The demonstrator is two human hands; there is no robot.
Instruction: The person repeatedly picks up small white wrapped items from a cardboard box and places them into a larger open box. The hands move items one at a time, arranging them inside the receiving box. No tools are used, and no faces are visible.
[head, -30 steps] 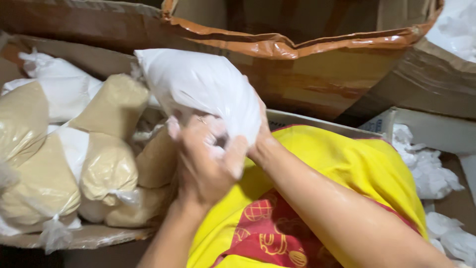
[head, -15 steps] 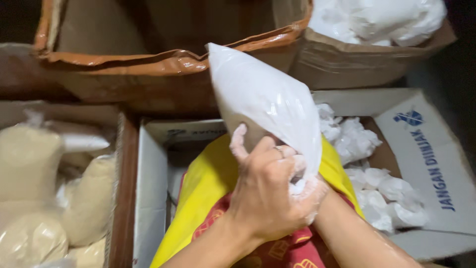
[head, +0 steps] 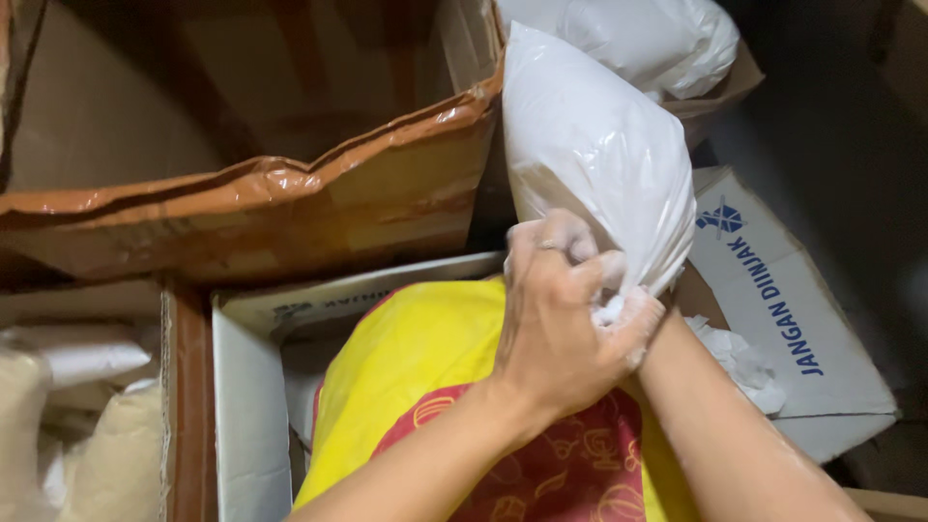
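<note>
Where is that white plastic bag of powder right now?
The white bag is held up right of centre by both hands, above the yellow sack, beside the brown carton.

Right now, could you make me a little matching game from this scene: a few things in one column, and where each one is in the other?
Things:
1. white powder bag
2. yellow and red sack
3. beige filled bags
4. brown-taped cardboard box

Places:
A. far left, in a side box
B. top left, standing open
C. gripped at its neck by left hand and right hand
D. under the forearms, in the white-edged box

Pairs: 1-C, 2-D, 3-A, 4-B
</note>
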